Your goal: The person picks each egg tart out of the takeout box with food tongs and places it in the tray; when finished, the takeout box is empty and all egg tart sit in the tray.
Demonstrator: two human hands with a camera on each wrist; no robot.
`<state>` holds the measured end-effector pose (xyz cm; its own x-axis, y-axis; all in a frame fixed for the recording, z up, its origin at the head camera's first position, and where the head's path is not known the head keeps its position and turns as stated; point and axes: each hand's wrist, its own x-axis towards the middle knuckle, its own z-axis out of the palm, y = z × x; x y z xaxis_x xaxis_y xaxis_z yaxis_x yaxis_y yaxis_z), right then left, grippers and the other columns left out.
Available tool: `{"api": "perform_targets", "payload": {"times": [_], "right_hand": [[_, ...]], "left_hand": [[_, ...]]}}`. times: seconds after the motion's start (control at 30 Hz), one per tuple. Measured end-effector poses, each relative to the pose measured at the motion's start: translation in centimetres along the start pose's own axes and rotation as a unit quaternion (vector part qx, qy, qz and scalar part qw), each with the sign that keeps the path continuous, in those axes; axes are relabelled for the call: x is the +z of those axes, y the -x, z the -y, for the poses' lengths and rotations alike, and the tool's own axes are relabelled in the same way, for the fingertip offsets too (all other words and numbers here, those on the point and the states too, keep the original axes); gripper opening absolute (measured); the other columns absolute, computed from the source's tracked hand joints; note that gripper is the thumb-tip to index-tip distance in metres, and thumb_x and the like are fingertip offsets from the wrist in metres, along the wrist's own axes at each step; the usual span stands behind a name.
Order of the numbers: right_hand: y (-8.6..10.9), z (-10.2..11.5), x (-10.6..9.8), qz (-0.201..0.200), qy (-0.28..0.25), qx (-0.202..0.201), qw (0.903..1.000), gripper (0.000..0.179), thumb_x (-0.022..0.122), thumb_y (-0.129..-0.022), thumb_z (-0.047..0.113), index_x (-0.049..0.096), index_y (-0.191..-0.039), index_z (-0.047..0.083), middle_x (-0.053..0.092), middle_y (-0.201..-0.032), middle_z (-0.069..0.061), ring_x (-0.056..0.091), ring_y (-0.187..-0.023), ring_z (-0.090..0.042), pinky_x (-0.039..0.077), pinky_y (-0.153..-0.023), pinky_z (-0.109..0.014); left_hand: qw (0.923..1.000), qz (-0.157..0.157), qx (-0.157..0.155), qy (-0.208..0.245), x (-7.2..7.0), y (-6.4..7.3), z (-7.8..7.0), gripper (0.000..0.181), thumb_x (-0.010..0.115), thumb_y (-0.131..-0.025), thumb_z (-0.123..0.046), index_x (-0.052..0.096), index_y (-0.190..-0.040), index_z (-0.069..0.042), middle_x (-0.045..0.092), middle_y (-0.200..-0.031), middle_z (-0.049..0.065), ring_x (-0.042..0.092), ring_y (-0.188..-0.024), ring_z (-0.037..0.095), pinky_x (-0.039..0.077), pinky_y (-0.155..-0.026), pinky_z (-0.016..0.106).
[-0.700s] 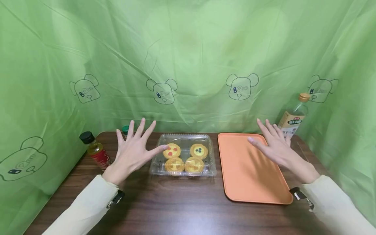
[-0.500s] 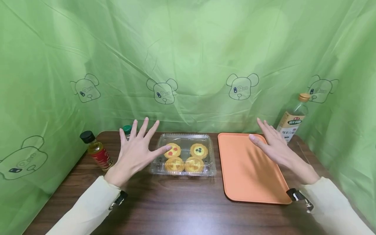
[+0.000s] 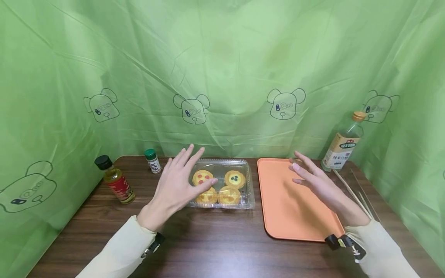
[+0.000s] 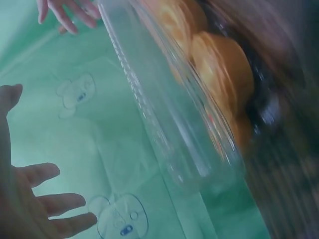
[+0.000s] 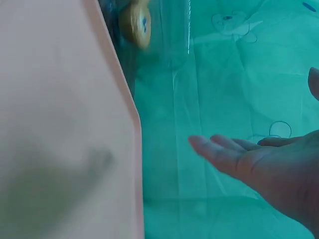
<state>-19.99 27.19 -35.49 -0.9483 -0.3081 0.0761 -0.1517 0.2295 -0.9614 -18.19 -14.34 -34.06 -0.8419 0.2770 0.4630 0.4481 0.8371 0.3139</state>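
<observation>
Both hands are closing in on the clear clamshell box of egg tarts [image 3: 220, 184] at the counter's [image 3: 215, 243] middle. The left hand [image 3: 175, 189], fingers spread and empty, hovers over its left edge; the right hand [image 3: 318, 185], flat and empty, hangs above the orange tray [image 3: 278, 220]. Next comes getting hold of the lid's edges, I judge. Since the earlier frame both hands have shifted inward toward the box.

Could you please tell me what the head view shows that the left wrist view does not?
Only the head view shows the orange tray, the three bottles, the wooden table and the whole right hand. Only the left wrist view shows the left hand's palm side, fingers spread. Both show the clear box of yellow tarts and the green bear-print cloth.
</observation>
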Motion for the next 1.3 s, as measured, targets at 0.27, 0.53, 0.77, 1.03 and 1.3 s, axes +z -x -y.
{"api": "perform_targets", "payload": {"times": [0.27,0.53,0.77,1.03,1.3], "right_hand": [[-0.6,-1.3,1.9,0.026,-0.157,-0.032,0.9867,0.063,0.048,-0.115,0.016,0.017,-0.162,-0.013,0.037,-0.158,-0.037,0.058,-0.135,-0.024,0.053,-0.107,-0.043],[-1.1,-3.2,3.8,0.028,-0.174,0.02,0.9842,0.06,0.058,-0.111,0.014,0.03,-0.157,-0.013,0.048,-0.152,-0.036,0.063,-0.13,-0.027,0.052,-0.107,-0.043],[-1.2,-4.4,5.4,0.043,-0.152,0.053,0.986,0.06,0.067,-0.106,0.013,0.041,-0.151,-0.016,0.057,-0.143,-0.035,0.063,-0.129,-0.037,0.051,-0.109,-0.045],[-1.3,-5.7,6.6,0.084,-0.106,0.074,0.988,0.057,0.074,-0.101,0.012,0.051,-0.147,-0.013,0.067,-0.133,-0.028,0.069,-0.121,-0.035,0.056,-0.102,-0.041],[-1.0,-6.4,7.1,0.127,-0.11,0.061,0.984,0.045,0.068,-0.104,0.009,0.056,-0.14,-0.015,0.073,-0.123,-0.024,0.072,-0.113,-0.032,0.058,-0.1,-0.04]], "left_hand": [[0.9946,-0.047,0.044,0.082,1.6,0.5,-1.8,0.088,0.09,-0.08,-0.055,0.059,-0.152,-0.015,0.046,-0.163,0.012,0.048,-0.144,0.039,0.045,-0.112,0.058],[0.9826,-0.088,0.104,0.126,3.8,0.9,-3.1,0.069,0.099,-0.075,-0.032,0.071,-0.132,-0.004,0.062,-0.146,0.016,0.062,-0.13,0.036,0.052,-0.108,0.048],[0.9701,-0.105,0.143,0.165,5.6,1.0,-4.1,0.056,0.1,-0.071,-0.012,0.075,-0.119,0.0,0.073,-0.124,0.014,0.071,-0.113,0.03,0.058,-0.099,0.04],[0.964,-0.108,0.148,0.193,7.1,1.6,-5.0,0.041,0.099,-0.069,-0.005,0.078,-0.104,-0.002,0.077,-0.1,0.005,0.073,-0.09,0.02,0.061,-0.082,0.03],[0.9632,-0.092,0.149,0.204,7.6,2.1,-5.9,0.024,0.095,-0.073,-0.002,0.079,-0.091,-0.006,0.076,-0.089,0.002,0.071,-0.077,0.013,0.06,-0.071,0.023]]}}
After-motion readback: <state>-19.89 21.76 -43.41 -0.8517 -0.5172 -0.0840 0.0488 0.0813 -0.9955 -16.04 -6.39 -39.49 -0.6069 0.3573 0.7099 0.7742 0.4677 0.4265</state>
